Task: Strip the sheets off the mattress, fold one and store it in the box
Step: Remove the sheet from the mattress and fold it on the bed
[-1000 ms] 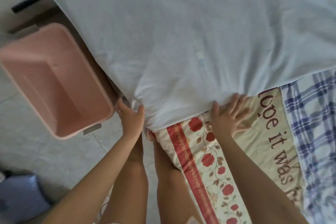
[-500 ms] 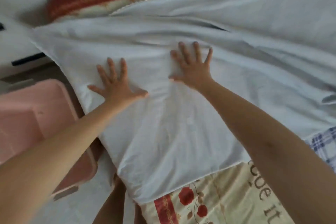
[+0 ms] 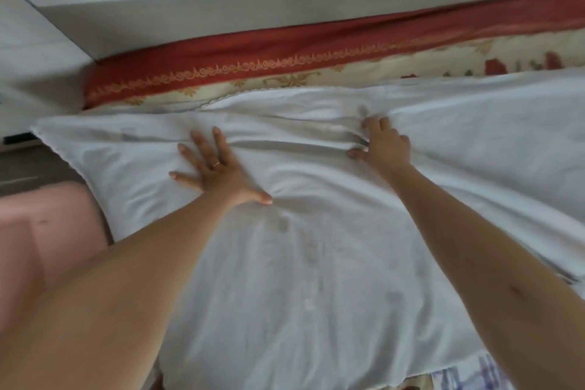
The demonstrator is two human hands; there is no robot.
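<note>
Left hand (image 3: pixel 218 172) is pressed flat on the sheet (image 3: pixel 316 279) with fingers spread, right hand (image 3: pixel 384 147) is bunching up a fold, box (image 3: pixel 47 231) alongside.

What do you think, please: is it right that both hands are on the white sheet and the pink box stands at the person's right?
Not quite: the head view shows the pink box at the person's left, not the right. The left hand and the right hand are indeed both on the white sheet.
</note>
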